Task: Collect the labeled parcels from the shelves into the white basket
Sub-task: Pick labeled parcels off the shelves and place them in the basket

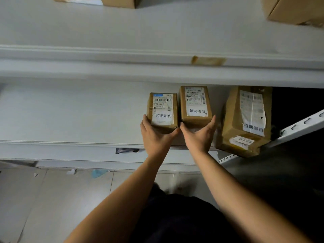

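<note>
On the shelf [70,111], left hand [156,139] grips parcel [162,109], right hand [198,137] neighbouring parcel [195,104].

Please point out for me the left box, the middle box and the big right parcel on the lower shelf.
left box [162,111]: head view, on its white top label.
middle box [196,105]: head view, on its white top label.
right parcel [250,118]: head view, on its long white label.
</note>
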